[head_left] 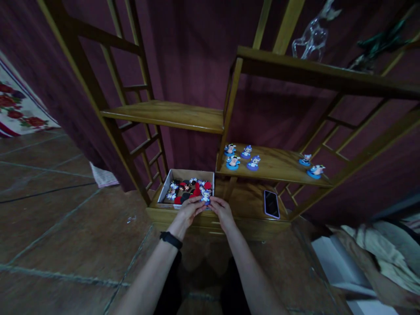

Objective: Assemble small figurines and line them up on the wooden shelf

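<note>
The figurine [205, 197] is upright between your fingers [198, 200]; your left hand [189, 210] and right hand [223, 211] grip it from both sides, near the box [192, 174].

The brown wooden shelf [278, 167] had six little toys [253, 163] on it, and the low board [247, 204] had an open box [190, 174] and a phone [271, 204].

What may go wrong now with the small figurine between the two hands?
The small white-and-purple figurine is held between left hand and right hand; a loose grip might drop it. It might then hit the red, black and white items in the open cardboard box. The rightmost blue-based figurine, near the front edge of the wooden shelf, could be bumped off.
</note>
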`<move>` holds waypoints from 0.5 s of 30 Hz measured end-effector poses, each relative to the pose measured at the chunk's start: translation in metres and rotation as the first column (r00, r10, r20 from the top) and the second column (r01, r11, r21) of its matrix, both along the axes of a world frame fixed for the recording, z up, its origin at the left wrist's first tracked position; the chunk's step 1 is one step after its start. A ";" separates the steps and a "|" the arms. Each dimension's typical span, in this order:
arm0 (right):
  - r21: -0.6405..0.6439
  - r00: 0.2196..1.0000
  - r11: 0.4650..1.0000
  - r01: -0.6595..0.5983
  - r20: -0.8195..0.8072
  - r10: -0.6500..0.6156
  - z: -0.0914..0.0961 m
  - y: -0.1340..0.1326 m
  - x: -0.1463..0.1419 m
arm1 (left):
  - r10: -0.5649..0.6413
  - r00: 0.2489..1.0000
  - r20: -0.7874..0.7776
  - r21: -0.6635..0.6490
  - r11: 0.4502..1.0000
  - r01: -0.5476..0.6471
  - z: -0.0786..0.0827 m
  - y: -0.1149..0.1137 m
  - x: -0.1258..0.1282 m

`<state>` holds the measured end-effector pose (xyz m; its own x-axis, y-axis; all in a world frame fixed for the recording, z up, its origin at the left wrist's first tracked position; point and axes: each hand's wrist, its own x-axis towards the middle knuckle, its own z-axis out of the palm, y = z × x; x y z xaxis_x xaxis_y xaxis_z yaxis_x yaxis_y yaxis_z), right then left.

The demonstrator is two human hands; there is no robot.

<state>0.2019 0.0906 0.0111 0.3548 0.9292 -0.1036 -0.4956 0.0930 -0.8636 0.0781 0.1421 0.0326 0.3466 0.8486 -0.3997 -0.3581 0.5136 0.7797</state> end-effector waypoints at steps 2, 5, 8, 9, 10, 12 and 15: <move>-0.001 1.000 1.000 -0.028 0.012 0.028 0.002 -0.016 0.000 | -0.004 1.000 0.026 0.007 1.000 0.004 0.002 -0.016 -0.005; -0.020 0.998 0.998 -0.059 0.013 0.060 -0.001 -0.044 -0.005 | -0.023 0.998 0.053 0.009 1.000 0.023 0.000 -0.045 -0.013; -0.033 0.998 0.998 -0.055 -0.017 0.054 -0.010 -0.074 -0.012 | -0.025 0.999 0.034 -0.026 0.999 0.026 -0.008 -0.073 -0.021; -0.035 0.998 0.998 -0.051 -0.025 0.050 -0.013 -0.083 -0.015 | -0.027 0.999 0.032 -0.046 0.999 0.029 -0.011 -0.081 -0.023; -0.036 0.998 0.998 -0.049 -0.031 0.048 -0.016 -0.092 -0.017 | -0.030 0.999 0.033 -0.068 0.997 0.032 -0.015 -0.088 -0.025; -0.034 0.998 0.998 -0.045 -0.033 0.044 -0.022 -0.105 -0.020 | -0.029 0.999 0.043 -0.116 0.993 0.034 -0.021 -0.102 -0.027; -0.038 0.999 0.998 -0.040 -0.013 0.039 -0.026 -0.118 -0.021 | -0.030 0.996 0.086 -0.137 0.990 0.042 -0.028 -0.118 -0.027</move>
<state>0.1812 -0.0275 -0.0153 0.3161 0.9378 -0.1438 -0.5092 0.0398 -0.8597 0.0510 0.0236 0.0048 0.4132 0.7733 -0.4808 -0.3986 0.6283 0.6681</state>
